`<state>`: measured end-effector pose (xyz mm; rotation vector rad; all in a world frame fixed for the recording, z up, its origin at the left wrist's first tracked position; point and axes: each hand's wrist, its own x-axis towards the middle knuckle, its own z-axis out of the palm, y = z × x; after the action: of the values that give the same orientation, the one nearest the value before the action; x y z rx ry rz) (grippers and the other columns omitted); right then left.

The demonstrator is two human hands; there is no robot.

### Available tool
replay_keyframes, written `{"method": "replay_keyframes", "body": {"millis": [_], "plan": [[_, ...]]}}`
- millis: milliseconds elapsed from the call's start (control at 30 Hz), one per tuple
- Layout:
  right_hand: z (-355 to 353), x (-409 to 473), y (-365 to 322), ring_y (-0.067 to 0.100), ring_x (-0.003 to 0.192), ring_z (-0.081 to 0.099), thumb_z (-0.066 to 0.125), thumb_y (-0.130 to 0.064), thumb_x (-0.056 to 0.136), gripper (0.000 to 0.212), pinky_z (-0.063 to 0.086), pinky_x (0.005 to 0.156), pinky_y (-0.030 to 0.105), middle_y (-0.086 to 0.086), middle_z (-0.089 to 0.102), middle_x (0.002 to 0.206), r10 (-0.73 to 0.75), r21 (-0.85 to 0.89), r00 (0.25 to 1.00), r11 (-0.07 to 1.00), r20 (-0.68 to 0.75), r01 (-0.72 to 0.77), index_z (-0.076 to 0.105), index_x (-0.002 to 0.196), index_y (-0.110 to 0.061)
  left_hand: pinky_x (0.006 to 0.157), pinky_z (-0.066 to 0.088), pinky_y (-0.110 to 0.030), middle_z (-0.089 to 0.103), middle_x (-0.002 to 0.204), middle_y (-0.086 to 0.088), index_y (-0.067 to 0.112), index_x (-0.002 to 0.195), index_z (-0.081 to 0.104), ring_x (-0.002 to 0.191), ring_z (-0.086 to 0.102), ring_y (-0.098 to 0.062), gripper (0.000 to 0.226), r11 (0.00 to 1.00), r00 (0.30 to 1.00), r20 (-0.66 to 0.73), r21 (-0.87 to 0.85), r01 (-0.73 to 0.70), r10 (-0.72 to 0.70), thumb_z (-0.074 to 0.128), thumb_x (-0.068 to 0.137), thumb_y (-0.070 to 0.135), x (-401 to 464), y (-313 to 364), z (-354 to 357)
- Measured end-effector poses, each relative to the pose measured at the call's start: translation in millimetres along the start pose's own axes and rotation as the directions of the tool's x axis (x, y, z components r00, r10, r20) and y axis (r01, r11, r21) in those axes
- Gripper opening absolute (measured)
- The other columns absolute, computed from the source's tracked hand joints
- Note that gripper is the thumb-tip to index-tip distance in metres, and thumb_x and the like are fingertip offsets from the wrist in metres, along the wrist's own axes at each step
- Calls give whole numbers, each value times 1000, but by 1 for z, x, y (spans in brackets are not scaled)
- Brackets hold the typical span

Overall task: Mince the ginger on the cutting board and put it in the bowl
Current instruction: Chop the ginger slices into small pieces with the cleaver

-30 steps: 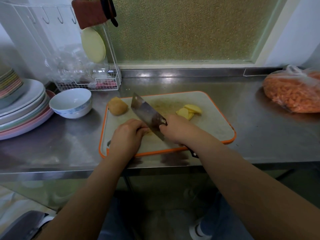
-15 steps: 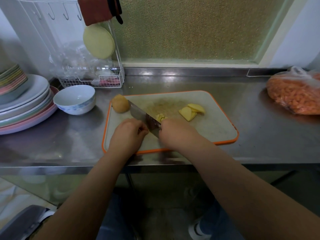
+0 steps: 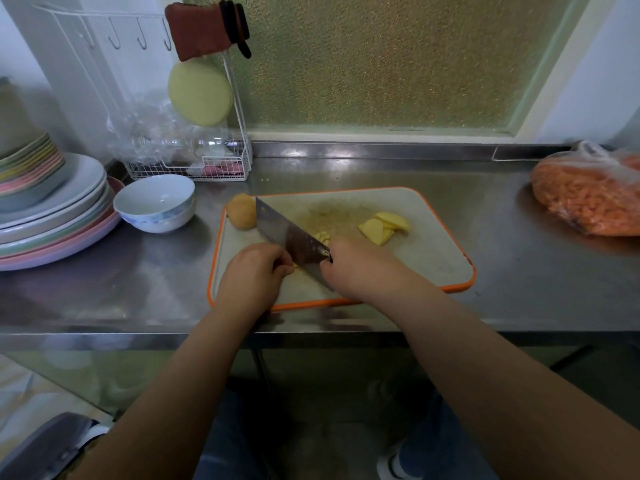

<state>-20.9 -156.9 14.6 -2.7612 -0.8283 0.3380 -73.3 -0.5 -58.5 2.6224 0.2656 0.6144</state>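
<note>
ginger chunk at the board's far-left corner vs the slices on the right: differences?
The ginger chunk is one rounded, tan, uncut lump; the ginger slices are flat, pale yellow, overlapping pieces. The chunk sits beside the cleaver tip; the slices lie apart from it. Both rest on the cutting board, unminced.

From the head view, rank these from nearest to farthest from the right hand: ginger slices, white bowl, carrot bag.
Measured from the right hand:
1. Ginger slices, just beyond it on the cutting board.
2. White bowl, off the board's left.
3. Carrot bag, far right.
</note>
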Motion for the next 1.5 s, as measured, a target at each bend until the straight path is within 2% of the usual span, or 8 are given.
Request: {"method": "replay_keyframes", "body": {"millis": [267, 400, 567, 700, 800, 1033, 1200, 1500], "plan": [[5, 5, -6, 25, 79, 51, 46, -23, 96, 22, 40, 67, 30, 6, 51, 82, 10, -80, 999, 997, 51, -6, 59, 107, -10, 67, 31, -26, 66, 83, -4, 14, 79, 66, 81, 56, -20, 4, 999, 998, 46, 12, -34, 34, 67, 82, 13, 4, 0, -1], [7, 14, -6, 26, 84, 51, 44, -25, 97, 27, 38, 69, 30, 14, 62, 105, 28, -11, 998, 1000, 57, -27, 59, 111, -7, 66, 30, -26, 63, 81, -2, 15, 79, 65, 77, 51, -16, 4, 999, 998, 47, 27, -33, 31, 65, 83, 13, 6, 2, 0], [3, 16, 6, 35, 101, 58, 44, -25, 96, 31, 37, 70, 28, 19, 63, 111, 60, 120, 998, 991, 10, -61, 61, 111, -4, 65, 43, -34, 63, 78, -2, 18, 79, 59, 77, 58, -24, 7, 1000, 999, 43, -10, -29, 30, 64, 83, 17, 4, 1, 2], [-16, 10, 15, 34, 68, 57, 44, -21, 95, 21, 39, 50, 27, 15, 55, 77, 71, 172, 997, 983, 6, -71, 59, 94, -6, 69, 48, -34, 66, 82, 1, 20, 90, 59, 75, 58, -19, 5, 993, 1000, 13, -118, 26, -25, 62, 86, 19, 2, 3, 4], [-18, 10, 22, 29, 52, 53, 45, -19, 93, 22, 43, 45, 28, 16, 57, 68, 75, 286, 997, 955, 31, -80, 59, 91, -3, 69, 46, -28, 65, 83, 8, 23, 92, 63, 75, 57, -13, 6, 978, 993, -49, -183, 98, -108, 63, 86, 21, 3, 3, 4], [-17, 10, 32, 25, 49, 48, 46, -19, 93, 19, 40, 49, 31, 15, 53, 63, 91, 457, 995, 883, 44, -101, 55, 80, -8, 64, 42, -19, 60, 77, 9, 24, 79, 59, 73, 53, -7, 8, 982, 989, -130, -182, 48, -72, 65, 82, 19, 5, 3, -1], [-28, 9, 39, 23, 45, 45, 50, -24, 92, 23, 38, 49, 28, 11, 50, 56, 81, 479, 997, 874, 14, -78, 51, 74, -12, 68, 41, -29, 58, 85, 7, 24, 84, 54, 78, 54, -12, 11, 960, 978, -116, -243, 138, -170, 58, 82, 14, 4, -1, -3], [-17, 16, 20, 20, 40, 47, 52, -24, 94, 22, 35, 41, 19, 10, 55, 58, -54, 214, 969, 977, 242, 1, 55, 79, -9, 81, 49, -40, 60, 99, 2, 24, 98, 55, 91, 55, -19, 20, 913, 874, -424, -404, 51, -237, 56, 84, 9, 9, -7, -2]]}}
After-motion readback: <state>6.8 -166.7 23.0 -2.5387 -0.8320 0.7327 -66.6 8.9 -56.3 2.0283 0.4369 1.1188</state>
